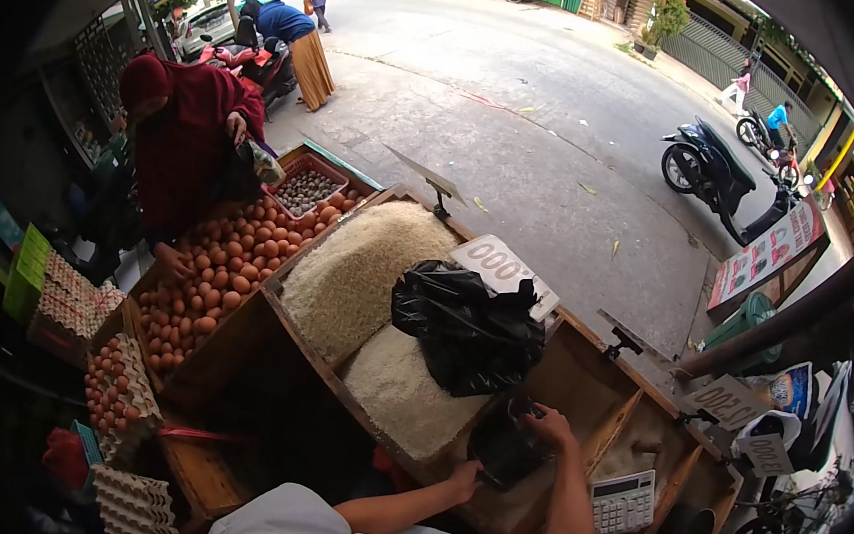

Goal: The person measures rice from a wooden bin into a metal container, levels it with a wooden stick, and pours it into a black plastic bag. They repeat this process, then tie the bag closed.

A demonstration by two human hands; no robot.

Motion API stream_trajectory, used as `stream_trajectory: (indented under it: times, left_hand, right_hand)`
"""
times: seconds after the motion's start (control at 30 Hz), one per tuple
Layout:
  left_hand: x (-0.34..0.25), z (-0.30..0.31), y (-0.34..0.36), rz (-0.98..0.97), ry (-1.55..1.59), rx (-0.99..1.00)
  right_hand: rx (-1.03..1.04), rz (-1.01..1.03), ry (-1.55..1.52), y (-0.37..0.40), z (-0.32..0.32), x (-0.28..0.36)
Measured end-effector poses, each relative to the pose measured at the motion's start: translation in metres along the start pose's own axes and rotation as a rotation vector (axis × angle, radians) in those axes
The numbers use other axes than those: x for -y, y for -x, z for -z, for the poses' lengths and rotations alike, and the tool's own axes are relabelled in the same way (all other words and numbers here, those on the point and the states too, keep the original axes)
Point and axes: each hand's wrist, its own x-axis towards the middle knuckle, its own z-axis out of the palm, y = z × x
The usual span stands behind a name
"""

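Observation:
Both of my hands are at a dark, open-mouthed container (508, 452) over the wooden grain bin. My left hand (464, 481) is closed at its lower left rim. My right hand (548, 427) grips it at the upper right, fingers curled around the edge. A crumpled black plastic bag (470, 329) lies just beyond, on top of the white rice (402, 391). Another heap of yellowish rice (367, 262) fills the compartment behind. Close to my right forearm sits a white calculator (622, 502).
Brown eggs (221, 276) fill a wooden bin at left, where a person in dark red (191, 138) reaches in. Price signs (505, 270) stand along the bin's far edge. A dark cup (686, 528) stands at lower right. A motorbike (720, 175) is parked on the street.

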Motion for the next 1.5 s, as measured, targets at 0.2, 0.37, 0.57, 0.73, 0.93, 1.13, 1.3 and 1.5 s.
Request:
stream_trajectory:
  times: [0.2,0.37,0.57,0.73,0.93,1.13,1.3,1.5]
  left_hand:
    - [0.003,0.013,0.008,0.063,0.109,0.031]
    - [-0.012,-0.023,0.021,0.147,0.138,-0.259]
    - [-0.038,-0.097,0.019,0.139,0.066,-0.07]
    - [-0.079,-0.192,-0.006,0.068,0.142,0.057]
    - [-0.081,-0.267,-0.047,-0.093,0.005,0.1]
    - [-0.076,-0.194,-0.04,-0.588,-0.61,0.415]
    - [-0.094,-0.126,0.054,-1.291,-1.601,0.053]
    - [-0.074,-0.099,0.027,-1.208,-1.567,-0.01]
  right_hand:
    - [0.313,-0.066,-0.142,-0.023,-0.006,-0.007]
    - [0.42,0.002,-0.16,-0.089,-0.031,-0.056]
    - [-0.033,0.0,-0.045,-0.075,0.008,-0.038]
    - [-0.587,0.034,-0.519,-0.04,0.002,-0.077]
    - [-0.652,-0.072,-0.721,0.045,-0.032,-0.094]
    - [-0.48,-0.338,-0.561,0.058,-0.086,-0.099]
    - [-0.474,-0.43,-0.564,0.046,-0.106,-0.096]
    - [-0.602,-0.33,-0.601,0.048,-0.094,-0.09]
